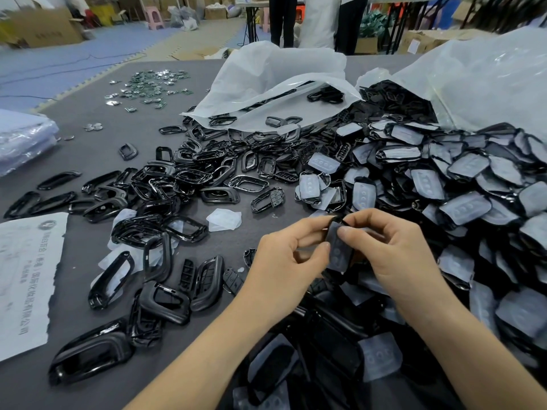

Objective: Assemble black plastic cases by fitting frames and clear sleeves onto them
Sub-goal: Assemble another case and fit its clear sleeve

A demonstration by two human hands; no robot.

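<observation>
Both hands meet near the middle of the table (88, 155), clamped on one black case (340, 253) held upright between them. The left hand (284, 261) pinches the case's left edge between thumb and forefinger. The right hand (393, 253) curls round its right side, with the thumb pressed on the front. A clear sleeve (337, 247) covers that front face, and round button bumps show through it. Whether the sleeve is fully seated cannot be told.

To the left and far of the hands lie loose black frames (183, 179), scattered thinly at the near left and heaped toward the centre. One spare sleeve (223, 220) lies flat on bare table just far-left of the hands. On the right, a deep heap (458, 184) of black parts with clear sleeves on them runs from a big bag (488, 78) down to the near edge, passing under the right forearm. A smaller bag (266, 78) lies open at the far centre with frames spilling from its mouth.

At the far left sits a patch of small green boards (148, 87). A printed paper (26, 276) lies at the near left edge, touching the nearest frames. A stack of clear film (23, 140) rests at the left edge, beyond the paper. Beyond the table stand people (310, 19) and cartons (44, 28).
</observation>
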